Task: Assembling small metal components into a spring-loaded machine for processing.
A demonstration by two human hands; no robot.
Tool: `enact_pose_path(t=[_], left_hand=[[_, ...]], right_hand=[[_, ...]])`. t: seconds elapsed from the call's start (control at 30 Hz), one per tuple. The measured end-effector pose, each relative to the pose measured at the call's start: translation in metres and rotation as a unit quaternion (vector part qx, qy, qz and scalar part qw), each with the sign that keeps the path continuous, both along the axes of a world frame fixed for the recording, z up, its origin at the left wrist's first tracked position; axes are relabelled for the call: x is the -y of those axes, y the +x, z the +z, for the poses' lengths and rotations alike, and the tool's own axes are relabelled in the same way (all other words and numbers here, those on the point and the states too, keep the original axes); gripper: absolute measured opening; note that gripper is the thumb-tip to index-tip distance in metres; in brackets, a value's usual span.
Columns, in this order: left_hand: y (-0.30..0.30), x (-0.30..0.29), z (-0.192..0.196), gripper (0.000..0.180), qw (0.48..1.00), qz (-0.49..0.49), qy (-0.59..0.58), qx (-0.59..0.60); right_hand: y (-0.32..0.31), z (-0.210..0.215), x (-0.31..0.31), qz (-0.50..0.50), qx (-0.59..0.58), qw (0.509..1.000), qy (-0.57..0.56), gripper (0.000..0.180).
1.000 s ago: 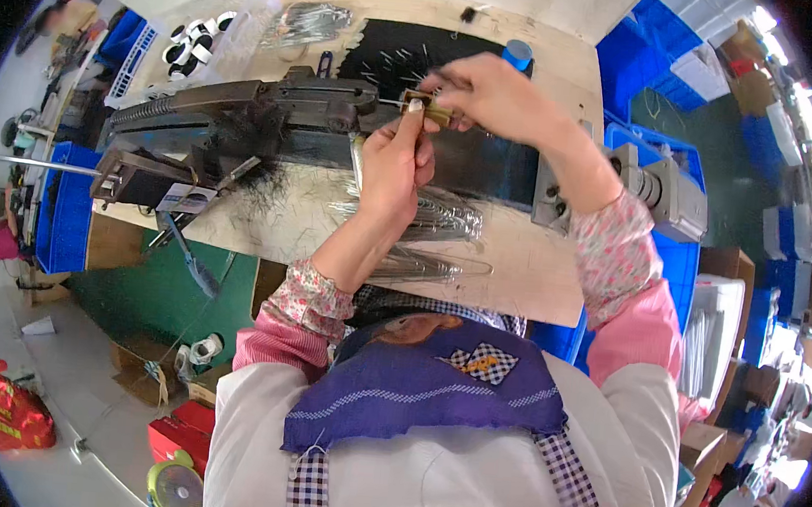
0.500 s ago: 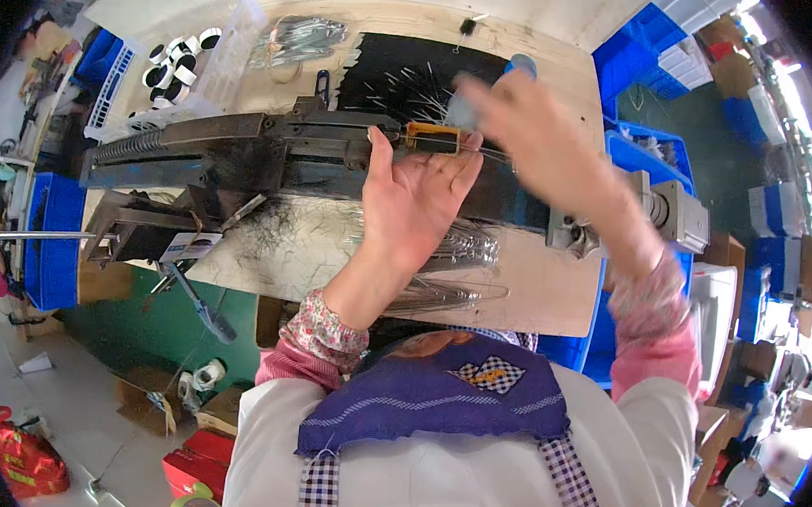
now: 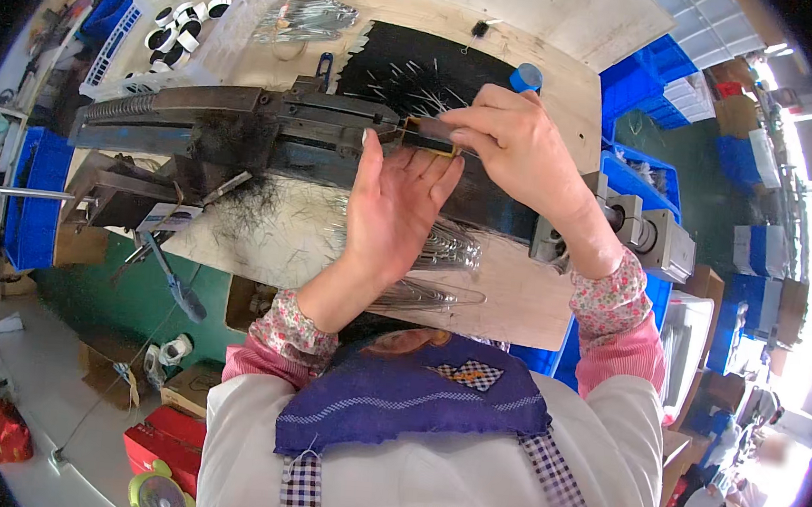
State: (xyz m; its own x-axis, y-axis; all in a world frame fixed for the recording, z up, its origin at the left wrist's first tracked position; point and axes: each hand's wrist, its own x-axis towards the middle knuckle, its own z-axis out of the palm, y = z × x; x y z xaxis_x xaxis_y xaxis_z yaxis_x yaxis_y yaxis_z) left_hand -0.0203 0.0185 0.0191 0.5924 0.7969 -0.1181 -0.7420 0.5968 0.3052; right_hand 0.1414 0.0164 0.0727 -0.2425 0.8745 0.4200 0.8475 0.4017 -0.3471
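My left hand [image 3: 389,200] lies palm up at the front of a long dark metal machine [image 3: 310,136], thumb apart and fingers stretched. Its fingertips reach the lower edge of a small yellow-edged block with a dark middle [image 3: 426,138]. Over the block's right end, my right hand [image 3: 521,148] pinches thumb and forefinger together; what is between them cannot be made out. Behind both hands, thin silvery wire pieces [image 3: 429,86] lie scattered on a black cloth [image 3: 383,56]. Bundles of bent wires [image 3: 449,249] rest on the table below my left hand.
A clear plastic bin [image 3: 238,26] of black-and-white rolls [image 3: 187,31] stands at the far left, beside a bag of wires [image 3: 310,19]. A blue cup [image 3: 527,77] and a small black brush [image 3: 481,28] are at the back. Dark bristles [image 3: 243,207] litter the table. Blue crates [image 3: 637,172] stand right.
My right hand, blurred and raised over the cloth's right side before, has come down and left to the block, its fingers now pinched. My left hand stays under the block.
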Motion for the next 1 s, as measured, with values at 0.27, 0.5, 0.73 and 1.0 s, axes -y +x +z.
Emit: enact_pose_path(t=[0.27,0.5,0.73,1.0], left_hand=[[-0.001,0.002,0.001,0.061,0.999,-0.015,0.030,-0.016],[-0.006,0.003,0.002,0.071,0.999,0.031,-0.003,-0.016],[-0.010,0.001,0.022,0.066,0.991,0.021,-0.058,-0.120],[0.001,0.002,-0.002,0.028,0.993,0.024,0.012,-0.114]], right_hand=[[-0.012,0.009,0.016,0.056,0.008,0.995,0.081,0.015],[-0.022,0.009,0.018,-0.071,0.007,0.996,0.061,0.014],[-0.041,0.005,0.023,-0.046,0.161,0.985,0.043,0.012],[-0.018,-0.011,0.065,-0.047,0.038,0.997,-0.052,0.026]])
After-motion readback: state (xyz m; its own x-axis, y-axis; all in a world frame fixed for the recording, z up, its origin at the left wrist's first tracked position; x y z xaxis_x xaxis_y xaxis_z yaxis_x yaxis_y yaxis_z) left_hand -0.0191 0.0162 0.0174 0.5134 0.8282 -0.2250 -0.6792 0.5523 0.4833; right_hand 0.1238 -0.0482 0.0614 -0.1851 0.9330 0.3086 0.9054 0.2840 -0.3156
